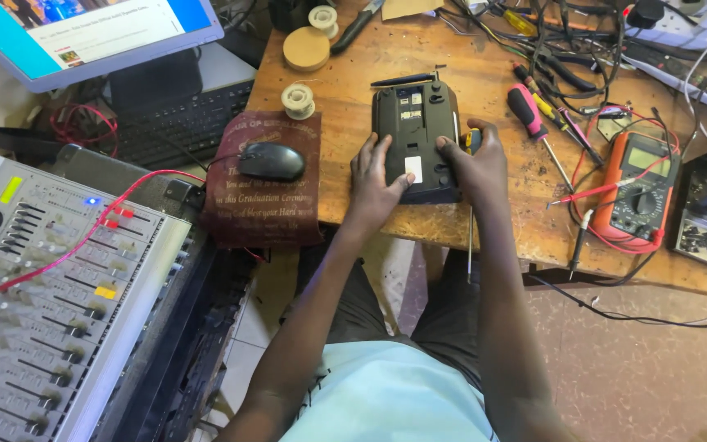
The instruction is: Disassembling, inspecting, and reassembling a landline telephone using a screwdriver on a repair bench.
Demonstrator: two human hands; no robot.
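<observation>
We've got the black device (416, 135) lying back-side up near the table (501, 221) front edge, square to us, so the underside is reachable from both flanks. Left hand (374, 176) lies on its left-near corner, fingers (372, 150) spread and flat on the casing, thumb angled in toward the white sticker (413, 169). That reads as pinning it down. Right hand (475, 164) clamps the right edge, fingers curled over the side, thumb on top. A yellow-handled screwdriver (471, 143) sits under that palm, shaft poking off the table edge below the wrist; we can't tell if the fingers actually pinch it or just trap it against the casing.

Just right of the right-hand fingers: a red-handled screwdriver (527, 110), then more drivers. Further right, an orange multimeter (638, 190) with red leads, parked within reach. Beyond the left-hand fingers: solder spool (297, 100). Left of them, a mouse (271, 160) on a maroon cloth (265, 184). Well left, off the table: an audio mixer (51, 286).
</observation>
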